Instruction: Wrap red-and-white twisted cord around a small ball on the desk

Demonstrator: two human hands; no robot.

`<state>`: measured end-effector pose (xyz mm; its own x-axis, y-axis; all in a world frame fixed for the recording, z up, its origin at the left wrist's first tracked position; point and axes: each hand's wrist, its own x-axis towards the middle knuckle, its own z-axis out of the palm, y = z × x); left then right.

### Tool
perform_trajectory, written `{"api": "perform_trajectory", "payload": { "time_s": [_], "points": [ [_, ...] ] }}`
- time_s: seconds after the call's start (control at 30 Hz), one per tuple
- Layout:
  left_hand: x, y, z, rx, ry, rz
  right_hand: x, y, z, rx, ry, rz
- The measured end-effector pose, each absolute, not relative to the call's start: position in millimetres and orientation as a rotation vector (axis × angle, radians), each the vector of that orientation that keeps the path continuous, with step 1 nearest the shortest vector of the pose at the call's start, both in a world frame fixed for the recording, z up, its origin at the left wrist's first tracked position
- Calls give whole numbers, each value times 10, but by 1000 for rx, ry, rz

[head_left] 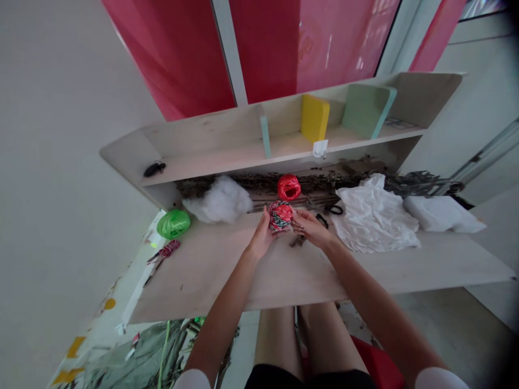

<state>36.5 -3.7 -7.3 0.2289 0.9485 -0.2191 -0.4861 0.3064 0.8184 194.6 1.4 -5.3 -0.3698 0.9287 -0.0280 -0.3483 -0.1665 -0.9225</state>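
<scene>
A small ball of red, white and dark twine sits between both hands at the middle of a pale wooden desk. My left hand cups its left side with curled fingers. My right hand grips its right side, fingers closed on it. A plain red twine ball lies just behind it, against a row of dry twigs. Black scissors lie just right of my right hand.
A green twine ball and a loose red-white cord lie at the desk's left end. White stuffing is behind left. White cloth and a white pad lie right. The shelf above holds a yellow block.
</scene>
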Motion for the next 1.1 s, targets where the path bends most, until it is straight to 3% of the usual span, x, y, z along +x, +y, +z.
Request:
{"api": "perform_trajectory", "payload": {
  "time_s": [0.27, 1.1],
  "points": [
    [453, -39, -76, 920, 968, 1365, 1964, 19, -6, -848, -1070, 1599],
    [272, -18, 92, 594, 793, 1246, 1954, 23, -56, -886, -1205, 1663]
  ]
}}
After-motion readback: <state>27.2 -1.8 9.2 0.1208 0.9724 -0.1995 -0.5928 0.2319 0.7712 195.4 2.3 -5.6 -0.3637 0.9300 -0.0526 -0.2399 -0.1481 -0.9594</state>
